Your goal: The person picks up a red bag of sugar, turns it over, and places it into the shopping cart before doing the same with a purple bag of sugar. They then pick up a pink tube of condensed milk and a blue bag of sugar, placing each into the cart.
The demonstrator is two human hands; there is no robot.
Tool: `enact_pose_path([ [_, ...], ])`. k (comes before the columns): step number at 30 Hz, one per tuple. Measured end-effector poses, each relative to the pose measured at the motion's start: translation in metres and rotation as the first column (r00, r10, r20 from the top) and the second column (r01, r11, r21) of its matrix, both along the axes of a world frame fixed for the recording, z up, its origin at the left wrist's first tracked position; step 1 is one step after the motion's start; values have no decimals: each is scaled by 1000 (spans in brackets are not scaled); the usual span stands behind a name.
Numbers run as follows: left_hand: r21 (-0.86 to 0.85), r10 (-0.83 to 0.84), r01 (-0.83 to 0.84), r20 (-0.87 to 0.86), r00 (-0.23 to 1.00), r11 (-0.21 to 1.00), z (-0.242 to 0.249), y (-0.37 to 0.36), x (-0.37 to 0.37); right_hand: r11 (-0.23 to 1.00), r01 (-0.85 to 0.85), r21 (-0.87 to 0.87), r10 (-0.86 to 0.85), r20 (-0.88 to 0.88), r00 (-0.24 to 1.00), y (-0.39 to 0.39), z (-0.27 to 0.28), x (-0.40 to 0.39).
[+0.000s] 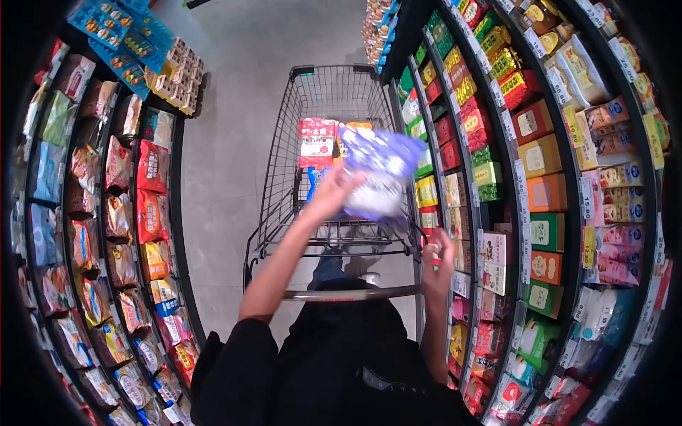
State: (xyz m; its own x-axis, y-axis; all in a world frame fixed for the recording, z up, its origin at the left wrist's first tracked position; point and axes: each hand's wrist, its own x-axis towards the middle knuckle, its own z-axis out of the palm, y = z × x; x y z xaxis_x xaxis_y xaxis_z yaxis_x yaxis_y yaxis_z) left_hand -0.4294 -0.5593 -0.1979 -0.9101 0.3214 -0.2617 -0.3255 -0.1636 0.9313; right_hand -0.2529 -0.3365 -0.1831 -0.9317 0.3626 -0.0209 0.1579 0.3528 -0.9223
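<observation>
Left hand (pixel 337 190) closed on the near-left edge of a purple-and-white bag (pixel 383 153), holding it up over the right side of a wire shopping cart (pixel 341 92). Bag motion-blurred, print unreadable. Right hand (pixel 439 261) raised beside the cart's near right corner, close to the right shelf (pixel 524 213); fingers bent and part-spread, can't tell if it touches the cart or shelf.

In the cart: red-and-white packet (pixel 317 142) to the left of the bag, blue packet (pixel 314 181) just nearer the person, orange packet (pixel 339 143) partly hidden by the bag. Cart handle (pixel 341 294) crosses in front of the person's dark top (pixel 320 362). Right shelf: boxes and packets, price tags along edges. Left shelf (pixel 183 263): bagged goods. Grey floor (pixel 224 184) between.
</observation>
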Motion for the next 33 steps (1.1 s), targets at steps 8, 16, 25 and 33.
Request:
enact_pose_path([
  [8, -147, 298, -295, 4, 954, 944, -163, -75, -183, 791, -255, 556, 243, 97, 965, -40, -48, -2],
  [16, -170, 282, -253, 178, 943, 953, -284, -46, -196, 845, -22, 534, -31, 90, 995, -41, -53, -13],
  [25, -324, 157, -51, 311, 937, 945, -334, 15, -121, 821, -1, 571, -69, 102, 992, -39, -51, -31],
  [33, -387, 99, 34, 319, 943, 922, -381, 28, -85, 806, -13, 591, -53, 94, 994, -38, -50, -43],
])
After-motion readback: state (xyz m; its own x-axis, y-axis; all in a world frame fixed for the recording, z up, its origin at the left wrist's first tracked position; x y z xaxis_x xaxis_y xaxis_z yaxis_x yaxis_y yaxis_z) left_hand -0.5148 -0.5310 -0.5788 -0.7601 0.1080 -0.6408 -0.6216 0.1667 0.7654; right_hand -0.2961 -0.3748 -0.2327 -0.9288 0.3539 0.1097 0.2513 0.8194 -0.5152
